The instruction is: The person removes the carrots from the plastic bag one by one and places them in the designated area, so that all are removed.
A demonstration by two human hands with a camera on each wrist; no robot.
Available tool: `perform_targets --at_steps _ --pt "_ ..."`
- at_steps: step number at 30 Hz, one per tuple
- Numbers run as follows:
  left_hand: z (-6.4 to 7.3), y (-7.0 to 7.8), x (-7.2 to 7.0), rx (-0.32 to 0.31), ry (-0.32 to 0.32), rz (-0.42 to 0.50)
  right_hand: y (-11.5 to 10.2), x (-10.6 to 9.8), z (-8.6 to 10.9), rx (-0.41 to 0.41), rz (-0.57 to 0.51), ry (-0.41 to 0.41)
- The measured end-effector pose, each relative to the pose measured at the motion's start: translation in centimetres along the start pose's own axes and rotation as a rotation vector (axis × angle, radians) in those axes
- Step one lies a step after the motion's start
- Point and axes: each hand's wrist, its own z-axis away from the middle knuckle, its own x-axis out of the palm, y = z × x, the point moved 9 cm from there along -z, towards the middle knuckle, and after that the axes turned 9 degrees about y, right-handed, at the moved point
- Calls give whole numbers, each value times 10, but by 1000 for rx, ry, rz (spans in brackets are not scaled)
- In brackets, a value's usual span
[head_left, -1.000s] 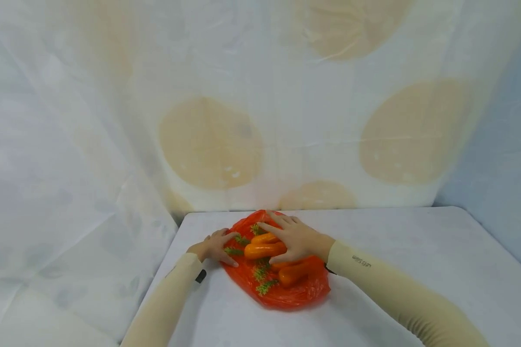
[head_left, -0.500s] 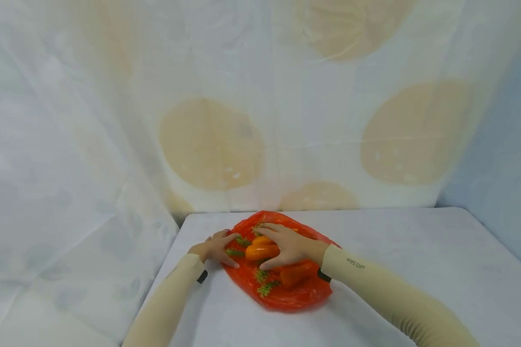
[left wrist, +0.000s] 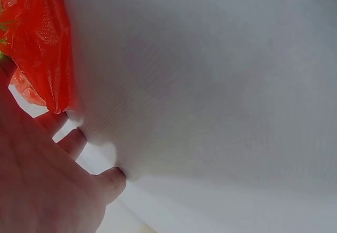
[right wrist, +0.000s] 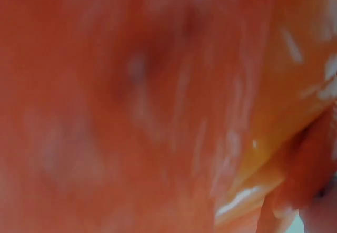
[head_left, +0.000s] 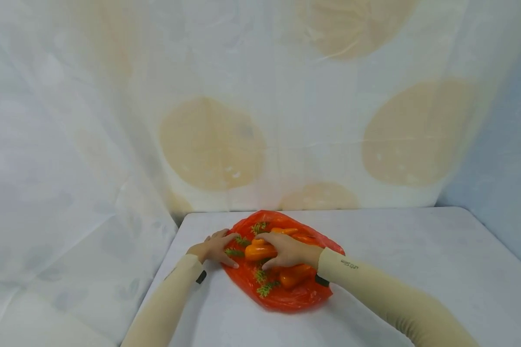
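Observation:
An orange-red plastic bag (head_left: 286,300) lies spread on the table, with several orange carrots (head_left: 296,274) with green tops (head_left: 267,288) on it or inside. My left hand (head_left: 218,247) is at the bag's left edge, fingers spread; in the left wrist view, fingertips of the left hand (left wrist: 47,175) touch the white surface beside the bag (left wrist: 42,38). My right hand (head_left: 290,250) reaches over the pile, thumb and fingers bent round a carrot (head_left: 257,252). The right wrist view is blurred and close, with a shiny orange carrot (right wrist: 284,85) beside red plastic.
The white table (head_left: 395,260) extends to the right of the bag. A pale cloth wall with tan circles (head_left: 212,144) stands behind its far edge. Another pale sheet (head_left: 56,202) hangs along the left side.
My right hand has drawn back and down from the bag's far part, its spread fingers narrowing over the carrots. More carrots show behind it. The left hand has stayed in place.

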Motion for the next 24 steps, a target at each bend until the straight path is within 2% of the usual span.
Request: perform_targets --at_steps 4,9,20,24 --pt "1 1 0 2 -1 -1 1 4 -5 -40 52 47" --pt "3 4 2 10 -1 11 3 7 -6 -51 106 71" --pt "2 6 2 12 -4 15 7 4 -7 -12 145 80" --pt "2 3 2 4 -15 29 10 -1 -8 -7 128 96"
